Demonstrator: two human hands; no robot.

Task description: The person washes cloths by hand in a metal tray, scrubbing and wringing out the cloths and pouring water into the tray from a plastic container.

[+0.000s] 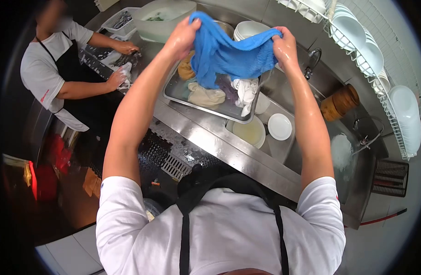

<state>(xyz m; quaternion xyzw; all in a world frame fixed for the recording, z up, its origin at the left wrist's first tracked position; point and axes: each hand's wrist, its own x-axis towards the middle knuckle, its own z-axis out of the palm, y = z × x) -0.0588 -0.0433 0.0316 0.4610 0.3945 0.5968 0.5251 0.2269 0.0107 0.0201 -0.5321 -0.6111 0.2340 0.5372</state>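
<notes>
A wet blue cloth (235, 57) hangs stretched between my two hands, sagging in the middle. My left hand (183, 37) grips its left upper corner, fingers closed. At its right corner, my right hand (284, 48) is closed on the fabric. Beneath the cloth, a metal tray (210, 110) rests over the sink counter. It holds a cream cloth (206, 95), a white cloth (245, 94), a tan cloth (186, 68) and a purplish cloth (228, 88), partly under the blue one.
A co-worker (59, 68) stands at the left, handling something white and soapy. Right of the tray are bowls (248, 133), a white plate (279, 127), a faucet (314, 57) and brown stacked containers (341, 101). A dish rack (352, 50) hangs above; a plastic tub (162, 23) stands behind.
</notes>
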